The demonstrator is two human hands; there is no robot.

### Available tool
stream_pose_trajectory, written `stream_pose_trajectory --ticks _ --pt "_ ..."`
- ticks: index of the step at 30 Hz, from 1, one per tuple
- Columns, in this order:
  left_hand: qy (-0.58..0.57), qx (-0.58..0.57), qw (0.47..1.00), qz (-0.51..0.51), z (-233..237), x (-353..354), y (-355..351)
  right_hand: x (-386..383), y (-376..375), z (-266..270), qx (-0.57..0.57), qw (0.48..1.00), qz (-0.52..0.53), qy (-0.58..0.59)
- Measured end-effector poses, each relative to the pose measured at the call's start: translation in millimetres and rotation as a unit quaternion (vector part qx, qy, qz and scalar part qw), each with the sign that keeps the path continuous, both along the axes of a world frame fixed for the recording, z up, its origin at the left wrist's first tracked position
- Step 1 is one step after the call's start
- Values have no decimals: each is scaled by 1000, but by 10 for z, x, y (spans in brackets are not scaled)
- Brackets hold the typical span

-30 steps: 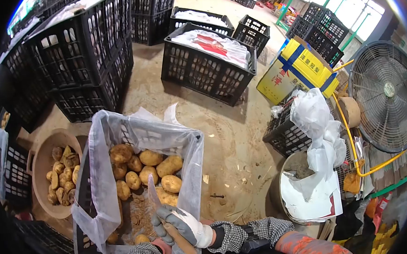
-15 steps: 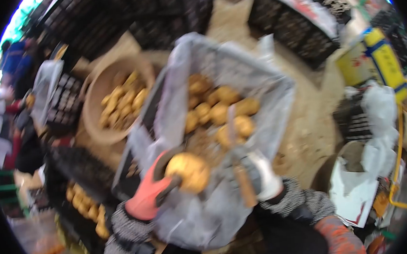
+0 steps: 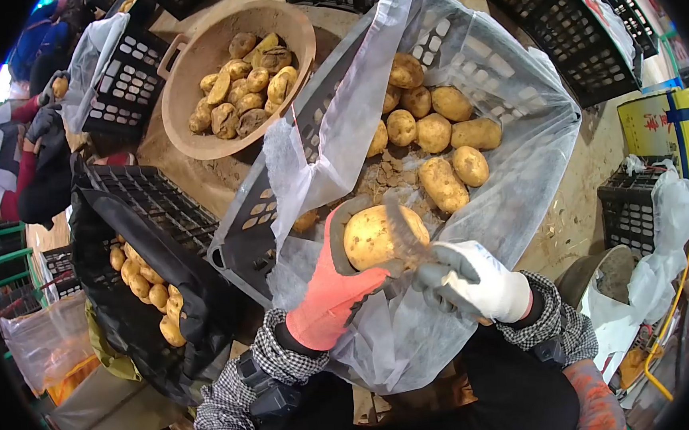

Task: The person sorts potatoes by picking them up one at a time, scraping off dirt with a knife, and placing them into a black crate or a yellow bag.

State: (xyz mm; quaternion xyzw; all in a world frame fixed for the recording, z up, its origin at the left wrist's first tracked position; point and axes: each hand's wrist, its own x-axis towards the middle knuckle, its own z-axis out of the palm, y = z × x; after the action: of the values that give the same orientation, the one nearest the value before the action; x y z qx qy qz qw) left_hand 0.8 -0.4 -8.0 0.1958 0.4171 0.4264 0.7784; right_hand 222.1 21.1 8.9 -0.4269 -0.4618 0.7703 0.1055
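A large potato (image 3: 371, 235) rests in my left hand (image 3: 330, 288), gloved in coral and dark grey, its fingers wrapped round it. In my right hand (image 3: 477, 279), in a white and grey glove, is a knife (image 3: 401, 225); the blade is smeared by motion and overlaps the potato's right side. The fist mostly hides its wooden handle. Both hands are over the near end of a crate (image 3: 537, 201) lined with whitish plastic sheet (image 3: 393, 343). Inside the crate, beyond my hands, lie several whole potatoes (image 3: 435, 133) and loose dirt (image 3: 390, 181).
A brown basin (image 3: 195, 137) at the upper left holds cut and dark-spotted potatoes (image 3: 248, 86). On the left, a black-lined crate (image 3: 105, 224) contains more potatoes (image 3: 141, 281). Black crates (image 3: 563, 32) stand at upper right. Another person's gloved hand (image 3: 44, 122) shows at far left.
The view has tilted down and sharpened. My right hand has brought the knife from upright, apart from the potato, over to the potato's right side. The left hand still holds the potato.
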Motion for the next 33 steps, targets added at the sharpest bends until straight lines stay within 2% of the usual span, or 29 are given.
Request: stream_pose_trajectory --ticks 2,3,5,7,9,10,11,13,14,15,17,18,19,21,22,23,25,26,27,29,31,33 --pt "13 -5 1000 -11 49 -7 13 -8 -25 -87 99 994 34 38" --pt "28 -7 999 -26 74 -11 19 -10 -47 -81 98 994 36 38" --pt "19 -1 1000 -7 100 28 4 -13 -99 -57 -18 997 -75 26" --pt "8 4 1000 12 126 46 -8 -9 -29 -22 6 999 -43 -17" --pt "42 2 999 -8 156 57 -11 -22 -19 1 44 998 29 33" --pt "42 1 999 -8 146 66 -15 -8 -10 -56 100 993 55 31" --pt "58 27 998 -15 126 74 -17 0 -24 -69 100 993 54 32" --pt "73 54 996 -25 97 96 -18 23 -73 -82 -56 992 -73 85" --pt "85 83 993 -15 86 125 -21 98 -63 -111 -100 982 -131 96" --pt "97 113 989 -3 73 155 -23 114 -63 -120 -99 982 -131 93" --pt "113 135 984 -9 20 143 -44 129 -102 -169 -144 959 -208 125" --pt "132 158 978 -16 -9 119 -52 51 -126 -244 -85 961 -205 168" --pt "132 157 979 -19 -42 96 -57 68 -129 -226 -86 960 -208 168" --pt "206 234 950 -32 -77 76 -44 67 -27 -90 -131 984 -59 102" --pt "206 234 950 -32 -53 84 -33 100 -9 -129 -71 989 48 117" --pt "186 203 961 -23 -4 92 -22 120 -65 -175 -72 989 48 116" --pt "167 174 970 -16 8 79 -21 83 -164 -167 -74 974 -155 146" --pt "160 186 969 -19 -36 64 -29 161 0 -145 -138 978 -106 115" --pt "153 197 968 -21 -55 60 -33 158 -16 -160 -138 978 -104 115" --pt "146 177 973 3 -42 104 -40 149 -94 -218 11 997 22 73" --pt "140 157 977 23 -7 103 -36 134 -25 -165 101 978 161 88" --pt "51 119 991 22 21 72 -29 250 -151 -339 166 977 -11 131"
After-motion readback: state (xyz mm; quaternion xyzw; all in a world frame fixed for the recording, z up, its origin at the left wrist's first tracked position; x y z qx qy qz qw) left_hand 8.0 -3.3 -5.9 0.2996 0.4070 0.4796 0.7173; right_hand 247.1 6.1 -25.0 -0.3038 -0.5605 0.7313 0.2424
